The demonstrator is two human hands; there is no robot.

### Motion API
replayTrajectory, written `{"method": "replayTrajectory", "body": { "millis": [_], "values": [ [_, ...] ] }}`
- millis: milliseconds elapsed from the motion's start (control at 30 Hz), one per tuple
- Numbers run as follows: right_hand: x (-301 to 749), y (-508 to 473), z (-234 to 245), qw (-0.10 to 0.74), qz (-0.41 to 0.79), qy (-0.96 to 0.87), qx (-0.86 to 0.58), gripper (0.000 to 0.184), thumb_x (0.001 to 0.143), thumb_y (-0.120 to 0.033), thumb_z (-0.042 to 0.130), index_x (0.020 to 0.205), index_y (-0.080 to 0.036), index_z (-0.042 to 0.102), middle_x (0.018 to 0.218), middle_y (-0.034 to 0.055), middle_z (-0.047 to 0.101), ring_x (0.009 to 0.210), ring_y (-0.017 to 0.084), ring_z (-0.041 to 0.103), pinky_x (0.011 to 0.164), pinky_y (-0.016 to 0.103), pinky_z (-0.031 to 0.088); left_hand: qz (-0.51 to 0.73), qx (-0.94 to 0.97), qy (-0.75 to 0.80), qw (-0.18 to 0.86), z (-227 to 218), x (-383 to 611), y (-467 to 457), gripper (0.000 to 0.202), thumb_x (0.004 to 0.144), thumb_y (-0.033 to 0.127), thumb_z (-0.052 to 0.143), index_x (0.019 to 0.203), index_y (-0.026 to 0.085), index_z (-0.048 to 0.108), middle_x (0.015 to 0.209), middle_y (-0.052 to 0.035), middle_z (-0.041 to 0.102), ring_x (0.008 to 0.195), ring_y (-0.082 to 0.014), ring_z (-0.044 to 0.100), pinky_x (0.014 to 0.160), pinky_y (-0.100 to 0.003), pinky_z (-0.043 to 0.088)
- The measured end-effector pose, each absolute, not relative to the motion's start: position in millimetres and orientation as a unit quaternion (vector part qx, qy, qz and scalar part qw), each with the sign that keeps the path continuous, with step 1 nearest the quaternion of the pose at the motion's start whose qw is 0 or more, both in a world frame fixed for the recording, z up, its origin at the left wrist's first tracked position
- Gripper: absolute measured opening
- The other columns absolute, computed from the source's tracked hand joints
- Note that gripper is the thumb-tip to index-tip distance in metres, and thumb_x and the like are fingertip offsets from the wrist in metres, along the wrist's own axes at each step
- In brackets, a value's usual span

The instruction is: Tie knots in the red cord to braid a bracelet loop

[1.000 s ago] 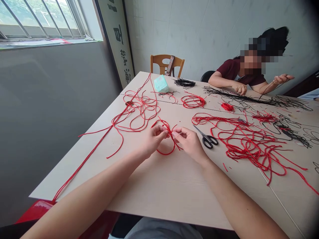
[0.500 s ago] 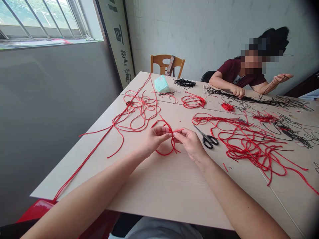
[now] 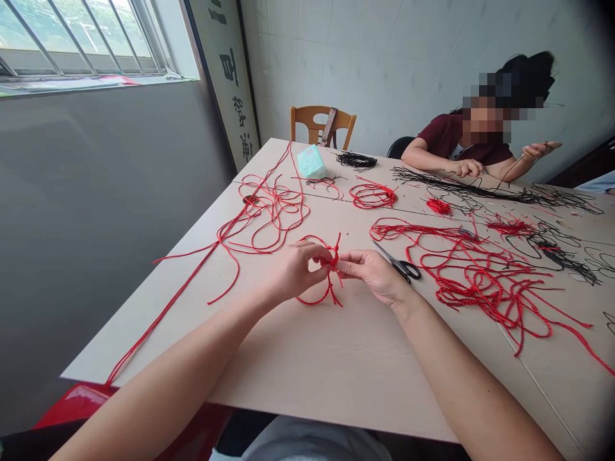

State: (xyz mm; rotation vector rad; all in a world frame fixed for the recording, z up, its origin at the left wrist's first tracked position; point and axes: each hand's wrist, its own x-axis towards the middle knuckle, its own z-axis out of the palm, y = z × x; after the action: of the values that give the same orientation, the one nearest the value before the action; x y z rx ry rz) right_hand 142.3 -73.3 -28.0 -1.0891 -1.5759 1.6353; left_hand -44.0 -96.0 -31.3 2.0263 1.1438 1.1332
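Both the left hand (image 3: 298,272) and right hand (image 3: 372,275) pinch a knotted red cord (image 3: 330,269) between fingertips, holding it just above the table (image 3: 336,371), with black-handled scissors (image 3: 407,270) just beside the right hand.

This is a cord-craft workroom. The long, pale table (image 3: 336,384) is strewn with loose red cord (image 3: 480,275), black cord (image 3: 461,189) and scissors (image 3: 408,270). Left of the table are a barred window (image 3: 81,38) and a lettered banner (image 3: 228,77); beyond it stand a wooden chair (image 3: 321,121) and a tiled wall (image 3: 384,64).
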Motion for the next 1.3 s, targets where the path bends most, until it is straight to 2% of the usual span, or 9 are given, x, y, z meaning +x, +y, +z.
{"method": "replayTrajectory", "body": {
  "millis": [100,167,267,367,500,700,933,1300],
  "values": [
    [144.0,-72.6,-27.9,0.301,0.566,-0.637,-0.427,0.032,0.066,-0.041,0.072,0.088,-0.017,0.072,0.086,0.0052,0.070,0.082,0.018,0.061,0.082,0.034,0.044,0.411,0.775,0.416,0.242,-30.8,-43.9,-97.1,0.011,0.074,0.021,0.058,0.081,0.021,0.067,0.076,-0.0037,0.063,0.073,-0.0158,0.054,0.070,-0.029,0.040],
    [143.7,-74.4,-26.5,0.296,0.534,-0.670,-0.421,0.031,0.069,-0.041,0.068,0.090,-0.018,0.071,0.086,0.0051,0.070,0.082,0.019,0.061,0.082,0.035,0.044,0.414,0.758,0.420,0.278,-31.4,-44.8,-96.3,0.010,0.074,0.022,0.059,0.080,0.020,0.067,0.077,-0.0038,0.064,0.074,-0.0160,0.054,0.070,-0.028,0.040],
    [142.2,-78.9,-21.7,0.312,0.441,-0.733,-0.414,0.024,0.075,-0.037,0.063,0.088,-0.018,0.070,0.082,0.0042,0.068,0.080,0.019,0.061,0.076,0.033,0.045,0.410,0.673,0.427,0.443,-33.0,-48.1,-92.8,0.012,0.073,0.026,0.063,0.081,0.018,0.066,0.082,-0.0052,0.064,0.077,-0.0162,0.056,0.072,-0.029,0.042],
    [140.7,-82.6,-17.0,0.343,0.311,-0.792,-0.398,0.014,0.080,-0.030,0.058,0.082,-0.020,0.068,0.081,0.0037,0.066,0.076,0.017,0.058,0.071,0.031,0.044,0.397,0.537,0.397,0.629,-34.6,-51.1,-88.9,0.018,0.069,0.029,0.068,0.080,0.016,0.066,0.078,-0.0046,0.062,0.072,-0.0126,0.054,0.070,-0.027,0.041],
    [138.9,-83.6,-16.2,0.369,0.230,-0.819,-0.373,0.011,0.084,-0.026,0.054,0.082,-0.021,0.063,0.079,0.0031,0.061,0.073,0.016,0.054,0.069,0.030,0.042,0.392,0.410,0.355,0.743,-34.5,-50.6,-88.3,0.019,0.062,0.026,0.076,0.073,0.014,0.066,0.069,-0.0012,0.056,0.062,-0.0071,0.048,0.063,-0.023,0.039],
    [135.5,-82.3,-21.2,0.417,0.275,-0.792,-0.351,0.013,0.084,-0.032,0.055,0.084,-0.023,0.064,0.092,0.0048,0.058,0.090,0.018,0.054,0.073,0.029,0.044,0.376,0.370,0.333,0.781,-35.2,-50.5,-90.3,0.020,0.062,0.023,0.077,0.076,0.013,0.066,0.070,-0.0022,0.055,0.063,-0.0068,0.048,0.061,-0.021,0.040],
    [135.6,-80.1,-24.0,0.427,0.317,-0.778,-0.333,0.010,0.083,-0.032,0.059,0.082,-0.023,0.064,0.088,0.0033,0.057,0.087,0.016,0.054,0.074,0.029,0.044,0.342,0.374,0.323,0.799,-35.6,-52.5,-92.0,0.020,0.066,0.027,0.075,0.076,0.012,0.065,0.071,-0.0021,0.055,0.066,-0.0071,0.048,0.063,-0.022,0.039],
    [140.1,-79.1,-19.7,0.383,0.363,-0.778,-0.341,0.012,0.081,-0.033,0.060,0.081,-0.021,0.063,0.086,0.0023,0.059,0.084,0.015,0.055,0.075,0.028,0.043,0.324,0.411,0.316,0.792,-37.7,-53.6,-90.4,0.018,0.066,0.023,0.073,0.072,0.014,0.059,0.074,-0.0019,0.056,0.066,-0.0086,0.049,0.062,-0.024,0.036]
  ]
}}
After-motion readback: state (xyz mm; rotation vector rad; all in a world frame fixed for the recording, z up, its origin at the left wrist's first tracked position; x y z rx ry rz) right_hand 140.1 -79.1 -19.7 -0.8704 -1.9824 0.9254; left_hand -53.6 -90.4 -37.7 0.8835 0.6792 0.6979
